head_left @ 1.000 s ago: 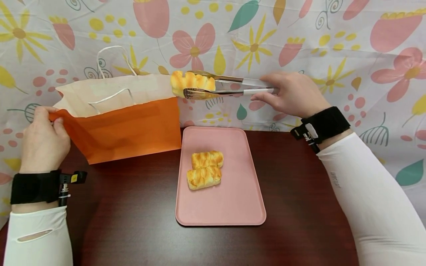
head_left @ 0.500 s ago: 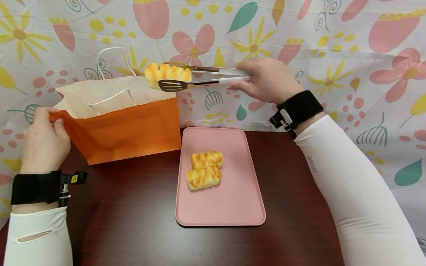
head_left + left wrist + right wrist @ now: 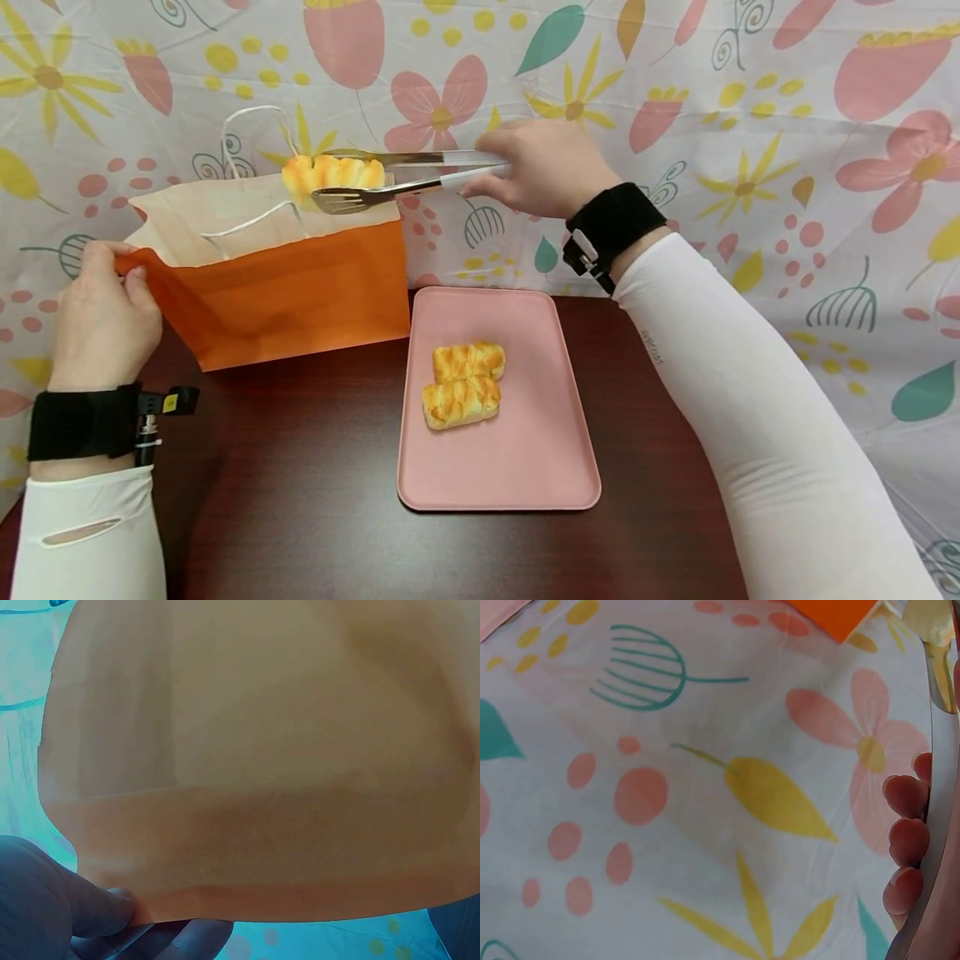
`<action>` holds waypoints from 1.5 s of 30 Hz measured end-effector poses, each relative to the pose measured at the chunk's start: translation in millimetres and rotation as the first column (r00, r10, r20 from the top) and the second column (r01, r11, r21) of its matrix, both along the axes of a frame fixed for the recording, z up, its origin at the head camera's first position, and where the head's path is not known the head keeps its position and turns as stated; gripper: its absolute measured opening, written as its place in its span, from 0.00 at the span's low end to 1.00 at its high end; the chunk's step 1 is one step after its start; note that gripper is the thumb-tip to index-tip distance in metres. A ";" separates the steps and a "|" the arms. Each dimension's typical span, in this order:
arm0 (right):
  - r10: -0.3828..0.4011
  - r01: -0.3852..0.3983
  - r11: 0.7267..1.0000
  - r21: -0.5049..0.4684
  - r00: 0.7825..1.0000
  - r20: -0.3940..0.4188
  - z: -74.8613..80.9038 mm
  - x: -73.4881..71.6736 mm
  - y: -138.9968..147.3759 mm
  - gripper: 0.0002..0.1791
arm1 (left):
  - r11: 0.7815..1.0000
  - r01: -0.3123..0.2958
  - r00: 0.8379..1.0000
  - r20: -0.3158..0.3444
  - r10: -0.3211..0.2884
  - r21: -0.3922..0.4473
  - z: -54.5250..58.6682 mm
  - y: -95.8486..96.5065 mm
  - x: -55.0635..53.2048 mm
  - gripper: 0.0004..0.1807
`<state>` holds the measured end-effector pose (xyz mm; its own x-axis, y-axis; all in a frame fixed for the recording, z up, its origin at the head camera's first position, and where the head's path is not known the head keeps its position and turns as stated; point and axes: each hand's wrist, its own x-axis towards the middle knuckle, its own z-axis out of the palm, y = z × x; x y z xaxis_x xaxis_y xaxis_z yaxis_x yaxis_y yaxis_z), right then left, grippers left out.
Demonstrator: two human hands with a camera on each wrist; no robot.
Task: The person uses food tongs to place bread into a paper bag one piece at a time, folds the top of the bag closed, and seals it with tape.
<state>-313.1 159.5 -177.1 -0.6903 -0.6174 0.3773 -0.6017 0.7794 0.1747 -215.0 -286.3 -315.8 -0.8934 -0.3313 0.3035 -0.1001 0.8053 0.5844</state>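
My left hand [image 3: 107, 321] pinches the upper left edge of an orange paper bag [image 3: 300, 292], holding its white-lined mouth apart. In the left wrist view, thumb and fingers grip the rim of the bag [image 3: 262, 840]. My right hand [image 3: 551, 167] grips metal tongs [image 3: 420, 185] with pale handles. Between the tong heads a golden bread roll [image 3: 333, 173] is clamped, over the right part of the bag's mouth. In the right wrist view, curled fingertips [image 3: 907, 844] wrap the tongs' handle. Two similar bread rolls [image 3: 462, 385] lie side by side on a pink tray [image 3: 525, 458].
The bag and the tray stand on a dark brown table [image 3: 300, 500], the tray just right of the bag. White string handles [image 3: 251, 221] rise from the bag's mouth. A flower-patterned cloth [image 3: 675, 67] hangs behind everything.
My right hand has moved left with the tongs and bread roll, from beside the bag's right edge to over its mouth. The left hand, bag and tray have stayed put.
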 end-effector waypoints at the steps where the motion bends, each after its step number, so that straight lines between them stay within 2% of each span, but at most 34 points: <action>1: -0.005 0.005 1.000 0.012 1.000 0.000 0.0 -1.1 -4.6 0.32 | 1.000 0.000 1.000 -0.001 0.000 -0.002 0.0 -0.2 0.2 0.26; 7: -0.035 0.032 0.997 0.070 0.998 0.043 1.0 -5.4 -32.1 0.32 | 1.000 -0.006 1.000 -0.008 0.006 -0.010 -1.0 -0.2 1.1 0.26; 17: -0.093 0.083 0.986 0.143 0.994 0.063 0.0 -11.4 -74.0 0.30 | 1.000 -0.008 1.000 -0.013 0.008 -0.017 0.1 -0.3 1.1 0.26; 27: -0.083 0.057 0.978 0.202 0.989 0.126 -12.1 -18.7 -106.6 0.27 | 1.000 0.002 1.000 -0.012 -0.002 -0.009 -0.1 1.6 1.8 0.26; 37: -0.077 0.051 0.966 0.252 0.992 0.097 -15.2 -19.9 -125.9 0.26 | 0.999 0.030 1.000 0.001 -0.030 0.024 1.8 3.6 2.9 0.26; 45: -0.085 0.043 0.957 0.285 0.987 0.135 -17.9 -22.5 -141.2 0.26 | 0.999 0.030 1.000 0.002 -0.030 0.028 2.9 5.0 2.2 0.26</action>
